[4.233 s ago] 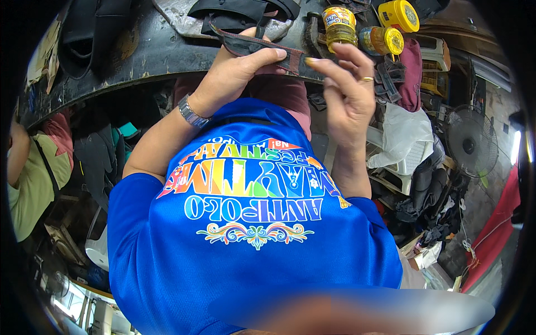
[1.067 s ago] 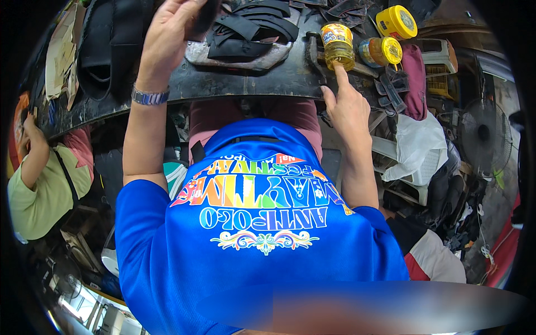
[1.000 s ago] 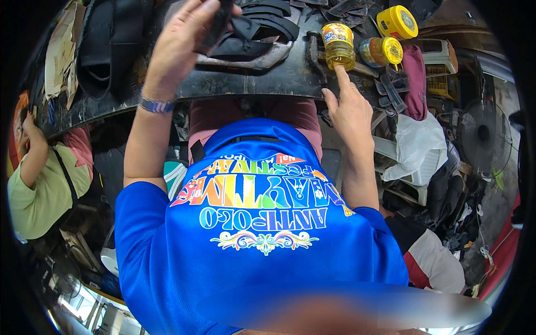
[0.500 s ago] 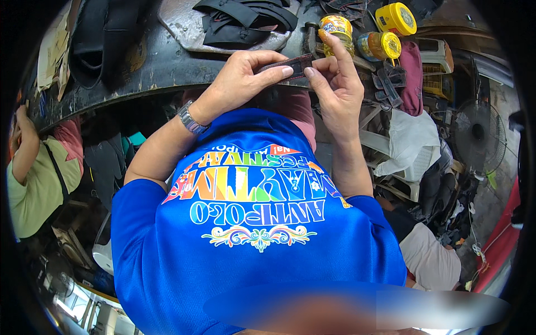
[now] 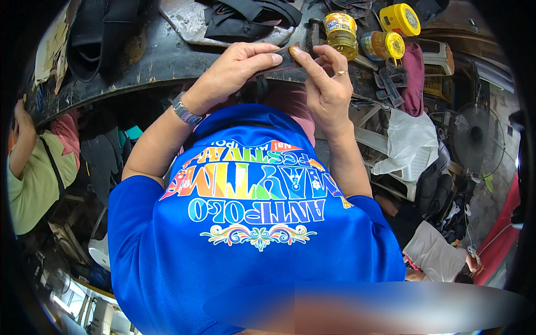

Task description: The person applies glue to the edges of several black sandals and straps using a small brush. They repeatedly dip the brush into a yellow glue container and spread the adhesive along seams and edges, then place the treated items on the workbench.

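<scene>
My left hand (image 5: 237,70) pinches a narrow black strap (image 5: 277,62) with reddish stitching along its edge, thumb on top, just past the table's near edge. At the strap's right end, the outstretched index finger of my right hand (image 5: 329,89) touches the surface. That fingertip is coated with something amber-brown. The other right fingers are loosely bent and apart from the strap, one wearing a ring; the thumb is hidden. A jar of yellowish contents (image 5: 341,42) stands just beyond my right hand.
Cut black straps (image 5: 251,19) lie on a worn metal slab (image 5: 184,25). A yellow tub (image 5: 399,19) and a yellow-lidded jar (image 5: 382,44) are at the right, near a maroon cloth (image 5: 412,78). Another person's arm (image 5: 22,139) is at far left; a fan (image 5: 477,134) stands right.
My right index finger has come down from its raised position onto the strap's end. The right hand has shifted slightly left, and the strap has tilted in my left hand.
</scene>
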`<state>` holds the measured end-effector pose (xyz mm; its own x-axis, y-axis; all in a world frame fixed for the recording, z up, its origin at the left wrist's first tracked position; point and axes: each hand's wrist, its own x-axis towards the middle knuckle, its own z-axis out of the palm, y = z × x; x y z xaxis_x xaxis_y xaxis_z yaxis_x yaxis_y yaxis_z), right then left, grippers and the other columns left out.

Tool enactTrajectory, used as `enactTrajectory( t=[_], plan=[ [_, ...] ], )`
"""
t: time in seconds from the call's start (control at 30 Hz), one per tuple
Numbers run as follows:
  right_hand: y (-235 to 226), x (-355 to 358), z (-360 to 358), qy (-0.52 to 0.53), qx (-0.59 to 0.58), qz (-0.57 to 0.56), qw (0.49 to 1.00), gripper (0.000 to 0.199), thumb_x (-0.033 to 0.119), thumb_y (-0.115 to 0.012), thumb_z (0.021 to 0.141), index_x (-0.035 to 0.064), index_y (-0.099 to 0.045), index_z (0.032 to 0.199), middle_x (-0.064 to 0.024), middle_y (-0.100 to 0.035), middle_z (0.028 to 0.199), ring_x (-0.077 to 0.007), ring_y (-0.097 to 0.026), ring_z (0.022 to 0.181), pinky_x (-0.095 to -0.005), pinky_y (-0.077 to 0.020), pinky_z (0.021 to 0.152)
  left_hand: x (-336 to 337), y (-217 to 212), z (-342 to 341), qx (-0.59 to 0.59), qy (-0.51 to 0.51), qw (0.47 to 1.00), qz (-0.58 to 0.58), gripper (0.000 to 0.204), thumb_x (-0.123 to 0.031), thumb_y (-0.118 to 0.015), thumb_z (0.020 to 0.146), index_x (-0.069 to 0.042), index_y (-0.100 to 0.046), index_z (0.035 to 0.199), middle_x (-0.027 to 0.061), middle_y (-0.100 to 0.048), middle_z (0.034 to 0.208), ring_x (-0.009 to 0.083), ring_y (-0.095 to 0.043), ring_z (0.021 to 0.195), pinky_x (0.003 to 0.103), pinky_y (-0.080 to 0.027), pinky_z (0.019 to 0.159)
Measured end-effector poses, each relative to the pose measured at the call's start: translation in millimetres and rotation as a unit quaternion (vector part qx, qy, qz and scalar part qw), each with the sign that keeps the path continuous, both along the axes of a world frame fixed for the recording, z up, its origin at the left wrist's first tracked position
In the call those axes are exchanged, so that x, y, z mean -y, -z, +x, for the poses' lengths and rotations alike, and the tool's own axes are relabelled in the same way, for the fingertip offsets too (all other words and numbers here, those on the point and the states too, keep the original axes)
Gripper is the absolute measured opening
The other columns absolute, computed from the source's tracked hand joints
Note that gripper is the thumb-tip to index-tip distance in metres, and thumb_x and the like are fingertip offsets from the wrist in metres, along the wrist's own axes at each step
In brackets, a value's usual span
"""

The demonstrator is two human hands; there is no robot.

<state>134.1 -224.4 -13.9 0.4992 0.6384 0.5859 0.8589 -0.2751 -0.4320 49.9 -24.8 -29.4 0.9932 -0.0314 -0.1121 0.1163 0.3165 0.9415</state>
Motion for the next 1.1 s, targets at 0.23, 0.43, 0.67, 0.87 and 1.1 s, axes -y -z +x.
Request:
enactTrajectory(
  t=[0.23,0.43,0.67,0.87,1.1],
  plan=[
    [-6,5,6,-0.014,-0.051,0.054,0.997,0.055,-0.010,-0.068,0.072,0.0200,-0.077,0.117,-0.0119,-0.060,0.121,-0.0226,-0.058,0.097,-0.0342,-0.0520,0.082,-10,-1,0,-0.014,0.039,0.999,0.034,0.029,-0.021,-0.062,0.100,0.002,-0.070,0.117,-0.0021,-0.069,0.098,0.0025,-0.060,0.090,0.019,-0.048,0.080],
    [-1,1,10,-0.042,-0.040,-0.009,0.998,0.059,-0.007,-0.069,0.072,0.0256,-0.075,0.120,-0.0106,-0.059,0.129,-0.0273,-0.058,0.100,-0.0362,-0.0526,0.087,-7,0,-2,0.013,0.062,0.998,0.020,0.030,-0.021,-0.060,0.102,0.003,-0.070,0.117,-0.0013,-0.069,0.099,0.0031,-0.060,0.091,0.020,-0.049,0.081],
    [4,6,12,-0.085,-0.083,-0.019,0.993,0.058,-0.007,-0.072,0.073,0.0248,-0.076,0.121,-0.0092,-0.058,0.134,-0.0234,-0.057,0.104,-0.0338,-0.0498,0.089,-9,3,-2,0.018,0.072,0.997,0.003,0.030,-0.021,-0.059,0.102,0.002,-0.069,0.117,-0.0002,-0.070,0.101,0.0034,-0.061,0.092,0.020,-0.049,0.083],
    [3,14,14,-0.134,-0.054,-0.019,0.989,0.051,-0.002,-0.078,0.073,0.0267,-0.079,0.115,-0.0095,-0.058,0.134,-0.0224,-0.058,0.107,-0.0347,-0.0481,0.091,-13,0,-3,-0.014,0.064,0.998,-0.010,0.031,-0.023,-0.060,0.101,0.003,-0.070,0.116,0.0018,-0.071,0.102,0.0054,-0.063,0.092,0.021,-0.049,0.084],
    [1,12,8,-0.118,-0.196,0.102,0.968,0.055,-0.016,-0.062,0.074,0.0158,-0.078,0.116,-0.0081,-0.054,0.128,-0.0168,-0.056,0.094,-0.0297,-0.0487,0.083,-15,-2,-1,-0.024,0.066,0.997,0.035,0.034,-0.025,-0.061,0.100,0.003,-0.069,0.118,0.0022,-0.072,0.104,0.0051,-0.063,0.093,0.020,-0.049,0.085]
  ],
)
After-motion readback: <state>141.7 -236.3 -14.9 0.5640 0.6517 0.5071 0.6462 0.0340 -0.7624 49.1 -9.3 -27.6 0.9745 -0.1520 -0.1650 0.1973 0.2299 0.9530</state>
